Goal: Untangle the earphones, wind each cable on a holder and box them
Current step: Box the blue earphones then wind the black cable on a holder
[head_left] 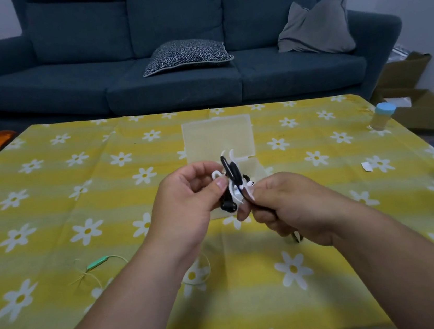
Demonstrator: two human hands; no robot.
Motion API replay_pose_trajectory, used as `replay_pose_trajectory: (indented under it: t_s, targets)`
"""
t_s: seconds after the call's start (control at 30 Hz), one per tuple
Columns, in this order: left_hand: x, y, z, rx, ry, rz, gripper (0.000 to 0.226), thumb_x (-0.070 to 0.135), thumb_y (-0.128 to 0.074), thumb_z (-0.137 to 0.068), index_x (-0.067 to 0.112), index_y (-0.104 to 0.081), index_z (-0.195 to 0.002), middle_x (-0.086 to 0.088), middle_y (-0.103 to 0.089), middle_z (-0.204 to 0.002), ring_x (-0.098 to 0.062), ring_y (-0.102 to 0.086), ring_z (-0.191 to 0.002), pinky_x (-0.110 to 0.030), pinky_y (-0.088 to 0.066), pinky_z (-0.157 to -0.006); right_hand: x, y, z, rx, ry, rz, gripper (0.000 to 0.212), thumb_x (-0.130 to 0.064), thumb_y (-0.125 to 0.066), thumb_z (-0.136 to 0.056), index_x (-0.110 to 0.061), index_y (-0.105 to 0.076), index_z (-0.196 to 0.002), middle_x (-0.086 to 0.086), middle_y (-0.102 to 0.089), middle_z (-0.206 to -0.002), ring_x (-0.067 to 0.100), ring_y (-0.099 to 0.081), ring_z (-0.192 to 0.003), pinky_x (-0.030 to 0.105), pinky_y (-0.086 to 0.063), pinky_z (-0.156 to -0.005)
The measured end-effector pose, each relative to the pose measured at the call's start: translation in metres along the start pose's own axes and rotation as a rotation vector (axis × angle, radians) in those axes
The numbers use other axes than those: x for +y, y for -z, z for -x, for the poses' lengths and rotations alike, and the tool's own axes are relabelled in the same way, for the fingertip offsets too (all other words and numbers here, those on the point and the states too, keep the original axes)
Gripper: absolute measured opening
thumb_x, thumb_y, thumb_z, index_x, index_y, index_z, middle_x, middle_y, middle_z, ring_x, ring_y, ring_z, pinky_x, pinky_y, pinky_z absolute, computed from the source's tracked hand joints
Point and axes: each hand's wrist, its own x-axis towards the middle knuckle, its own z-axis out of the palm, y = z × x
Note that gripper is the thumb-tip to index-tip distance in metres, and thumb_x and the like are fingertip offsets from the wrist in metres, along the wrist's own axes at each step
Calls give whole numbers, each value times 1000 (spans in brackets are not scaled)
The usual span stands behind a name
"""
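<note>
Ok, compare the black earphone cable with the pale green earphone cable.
The black earphone cable is wrapped on a white plastic holder; the pale green earphone cable lies loose. The left hand and right hand hold the black one up; the green one rests untouched on the yellow flowered tablecloth. Shared: neither is in the translucent plastic box.

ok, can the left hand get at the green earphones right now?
Probably not yet: the left hand pinches the white holder wound with black cable. Once freed, the way looks open; the green earphones lie uncovered on the tablecloth beside that forearm.
</note>
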Motion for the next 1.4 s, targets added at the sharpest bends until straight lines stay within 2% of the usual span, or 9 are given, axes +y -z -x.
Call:
replay_pose_trajectory:
  t_s: [0.2, 0.37, 0.53, 0.7, 0.9, 1.07, 1.17, 1.23, 1.4]
  targets:
    - [-5, 9, -9, 155, -2, -101, 17, -2, -66, -88, 15, -68, -88, -6, -71, -76, -19, -66, -67, -35, -56, -68, -6, 3, 9, -142, 93, 68, 26, -23, -56, -99, -7, -74, -89, -2, -34, -55, 14, -26, -51, 27, -21, -49]
    - [-5, 12, -12, 187, -67, -275, 17, 0, -68, -88, 17, -67, -88, -13, -71, -83, -12, -63, -66, -20, -51, -61, -18, 15, 17, -120, 195, 25, 25, -18, -59, -95, -7, -74, -78, 2, -38, -50, 14, -32, -44, 26, -27, -47]
    - [-5, 12, -12, 183, -124, -421, 17, 1, -69, -87, 19, -67, -87, -10, -71, -85, -10, -61, -67, -17, -51, -60, -28, 25, 24, -51, 240, -127, 28, -31, -61, -80, -6, -71, -71, 2, -35, -49, 14, -26, -44, 23, -21, -43]
    - [-5, 11, -10, 91, -154, -515, 18, 1, -70, -85, 19, -67, -85, 0, -69, -79, -5, -57, -64, -15, -48, -60, -29, 25, 23, 21, 243, -100, 32, -30, -58, -89, -9, -70, -68, -1, -34, -50, 13, -23, -48, 25, -16, -47]
    - [-5, 3, -2, -109, -135, -600, 20, 0, -70, -84, 19, -67, -83, 11, -63, -69, -4, -57, -63, -17, -47, -60, -26, 24, 18, 197, 287, 18, 40, -25, -57, -97, -6, -69, -64, 2, -32, -53, 14, -25, -50, 23, -22, -48]
    - [-2, -5, 6, -280, -38, -475, 17, -4, -69, -84, 13, -68, -88, 4, -61, -74, -8, -55, -67, -17, -47, -64, -17, 25, 9, 365, 309, 104, 40, -26, -62, -94, -6, -64, -59, 3, -35, -54, 13, -31, -50, 29, -25, -55]
    - [-1, -5, 7, -329, 16, -300, 18, -9, -67, -84, 8, -68, -92, -1, -62, -77, -11, -58, -71, -19, -48, -67, -12, 26, 3, 441, 277, 121, 39, -25, -59, -97, -4, -62, -64, -16, -43, -41, 3, -37, -40, 28, -25, -56]
    - [-1, -4, 6, -342, 27, -214, 18, -10, -66, -85, 6, -68, -94, -6, -64, -81, -14, -60, -75, -22, -49, -68, -9, 26, 1, 463, 268, 122, 39, -25, -58, -98, -5, -62, -65, -18, -44, -40, 0, -40, -39, 27, -26, -56]
    - [2, -4, 7, -356, 55, -55, 18, -10, -63, -86, 5, -67, -94, -9, -64, -80, -17, -61, -72, -25, -53, -66, -5, 20, -3, 380, 206, -28, 35, -21, -61, -96, -7, -67, -64, -2, -49, -56, 18, -25, -52, 33, -20, -54]
